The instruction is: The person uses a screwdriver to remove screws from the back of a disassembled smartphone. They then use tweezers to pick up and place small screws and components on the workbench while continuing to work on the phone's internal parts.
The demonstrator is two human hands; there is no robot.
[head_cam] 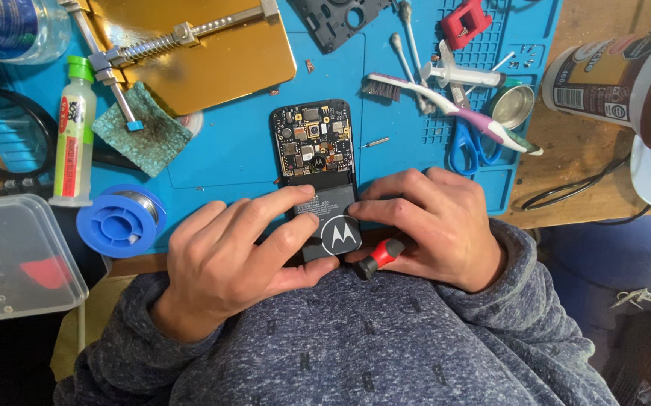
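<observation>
Green-capped labelled bottle [74, 131] left on mat; brown labelled can [611, 79] right.

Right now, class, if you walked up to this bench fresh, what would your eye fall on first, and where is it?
First the opened smartphone at the middle of the blue work mat, its circuit board bare. Both hands press on its lower half: the left hand across the battery, the right hand beside it with a red-handled screwdriver tucked under. Next, the gold board holder at top left.

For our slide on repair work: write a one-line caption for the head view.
Both hands, left hand and right hand, press on an opened phone over a blue mat.
</observation>
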